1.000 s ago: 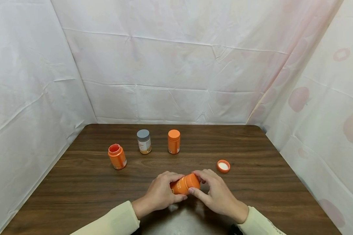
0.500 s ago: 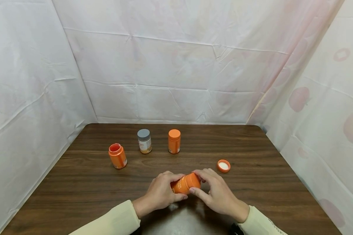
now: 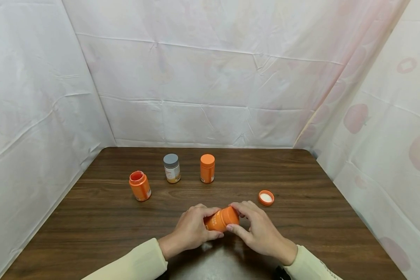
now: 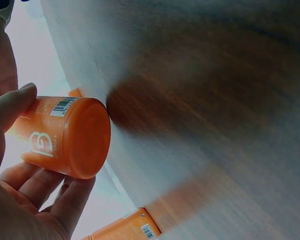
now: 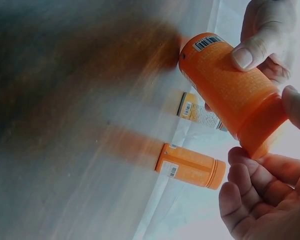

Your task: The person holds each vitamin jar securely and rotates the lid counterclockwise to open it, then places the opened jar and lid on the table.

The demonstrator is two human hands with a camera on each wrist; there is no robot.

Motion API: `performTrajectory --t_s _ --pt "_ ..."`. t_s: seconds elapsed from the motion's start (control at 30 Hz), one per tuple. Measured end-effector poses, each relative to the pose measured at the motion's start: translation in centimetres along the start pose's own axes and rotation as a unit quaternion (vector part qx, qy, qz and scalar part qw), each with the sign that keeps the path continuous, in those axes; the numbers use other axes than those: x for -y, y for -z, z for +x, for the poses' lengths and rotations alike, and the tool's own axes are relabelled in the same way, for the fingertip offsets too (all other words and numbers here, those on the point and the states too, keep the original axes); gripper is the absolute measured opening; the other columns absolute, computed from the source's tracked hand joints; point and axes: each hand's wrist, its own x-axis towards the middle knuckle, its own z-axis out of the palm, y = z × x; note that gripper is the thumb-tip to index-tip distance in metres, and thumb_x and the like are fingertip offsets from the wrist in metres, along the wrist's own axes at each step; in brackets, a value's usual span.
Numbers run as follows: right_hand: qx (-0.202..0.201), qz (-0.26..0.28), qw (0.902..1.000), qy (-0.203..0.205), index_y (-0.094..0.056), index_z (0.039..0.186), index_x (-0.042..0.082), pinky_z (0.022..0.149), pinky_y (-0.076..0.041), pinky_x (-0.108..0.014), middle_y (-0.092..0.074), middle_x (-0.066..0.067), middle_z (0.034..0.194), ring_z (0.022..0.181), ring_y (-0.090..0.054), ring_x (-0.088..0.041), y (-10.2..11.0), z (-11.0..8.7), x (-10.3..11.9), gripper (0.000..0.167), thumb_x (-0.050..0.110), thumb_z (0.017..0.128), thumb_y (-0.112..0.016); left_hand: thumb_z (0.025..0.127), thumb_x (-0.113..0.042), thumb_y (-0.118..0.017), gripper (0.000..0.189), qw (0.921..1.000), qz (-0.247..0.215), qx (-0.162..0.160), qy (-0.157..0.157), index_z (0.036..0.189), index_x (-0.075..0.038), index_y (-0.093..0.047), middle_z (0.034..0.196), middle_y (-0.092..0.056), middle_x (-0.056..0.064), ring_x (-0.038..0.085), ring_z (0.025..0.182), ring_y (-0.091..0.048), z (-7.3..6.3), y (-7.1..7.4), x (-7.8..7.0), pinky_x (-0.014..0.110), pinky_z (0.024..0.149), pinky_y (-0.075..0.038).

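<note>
Fingers (image 4: 75,200) of the left hand (image 3: 192,229) grip the orange bottle (image 3: 216,222); those of the right hand (image 3: 262,235) pinch its cap (image 3: 230,216).
Long axis tilted, base at the left fingers near the tabletop (image 3: 301,225), cap raised, pointing right. Beyond the right fingers: upturned lid (image 3: 266,198). Beyond the left: uncapped bottle (image 3: 140,189). Farthest, upright: grey-capped jar (image 3: 172,169), second capped bottle (image 3: 207,169).

- Dark wood-grain table (image 3: 322,225)
- Open orange jar (image 3: 141,189), upright, left side
- Grey-lidded jar (image 3: 172,172), upright
- Lidded orange jar (image 3: 207,171), upright
- Orange lid (image 3: 266,198), white inside up, right side
</note>
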Motion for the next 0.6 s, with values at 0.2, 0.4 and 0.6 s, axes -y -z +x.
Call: performTrajectory --t_s 0.2,0.4,0.6 --pt "0.001 -0.003 1.0 0.001 -0.066 0.126 0.019 0.081 -0.056 -0.034 -0.06 0.017 0.108 0.097 -0.057 -0.003 0.06 -0.02 -0.03 0.041 0.037 0.091 -0.079 0.073 -0.037 -0.094 0.054 1.0 -0.001 0.001 -0.004 0.123 -0.03 -0.075 0.1 -0.069 -0.015 0.004 0.089 -0.058 -0.03 0.03 -0.04 0.029 0.071 -0.048" --pt "0.003 -0.006 1.0 0.001 -0.066 0.127 0.018 0.08 -0.055 -0.034 -0.06 0.017 0.108 0.095 -0.057 -0.004 0.11 -0.01 -0.01 0.043 0.036 0.091 -0.079 0.073 -0.037 -0.094 0.054 1.0 0.001 0.0 -0.007 0.123 -0.029 -0.075 0.101 -0.069 -0.014 0.005 0.09 -0.059 -0.06 0.01 -0.06 0.03 0.072 -0.049" --pt "0.01 -0.001 1.0 0.002 -0.065 0.128 0.016 0.08 -0.056 -0.036 -0.061 0.016 0.108 0.095 -0.057 -0.005 0.21 -0.02 0.06 0.045 0.033 0.09 -0.08 0.073 -0.036 -0.094 0.054 1.0 0.002 0.002 -0.009 0.123 -0.029 -0.074 0.099 -0.068 -0.014 0.004 0.088 -0.058 -0.03 -0.01 -0.09 0.029 0.071 -0.048"
